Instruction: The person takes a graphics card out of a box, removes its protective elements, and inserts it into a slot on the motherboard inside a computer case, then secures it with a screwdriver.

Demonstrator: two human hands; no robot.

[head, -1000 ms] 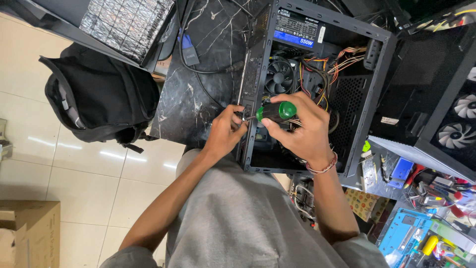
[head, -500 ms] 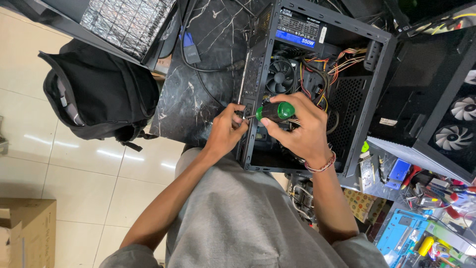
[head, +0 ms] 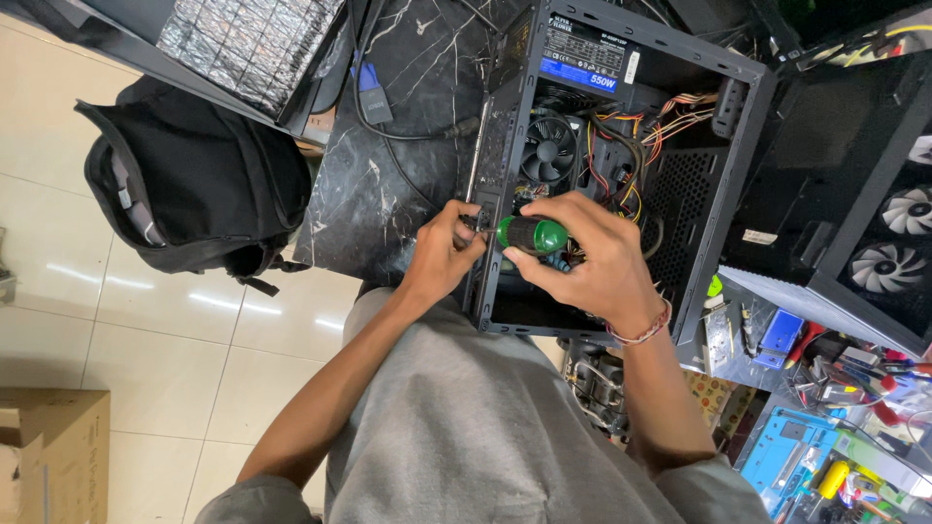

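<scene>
right hand point(head: 592, 267): clenched around the green-handled screwdriver point(head: 532, 234), tip aimed toward 9 o'clock at the case's rear edge
left hand point(head: 447, 254): fingers pinched on the rear panel point(head: 482, 170) right where the tip lands; can't tell if there's a screw under them, too small
screwdriver: sits dead center of the view, just inside the open PC case point(head: 723, 180)
handling: handle looks like glossy hard plastic, stubby and rounded, probably light but a bit slick, so I'd palm the fat end
case: black sheet steel, stiff, thin edges, perforated side mesh
inside: round CPU fan point(head: 549, 148) at 12 o'clock of the hands, orange and yellow wires point(head: 652, 131) at 1
bench: dark marble top point(head: 408, 107)
9 o'clock: soft black backpack point(head: 199, 184) on the pale tile floor
</scene>
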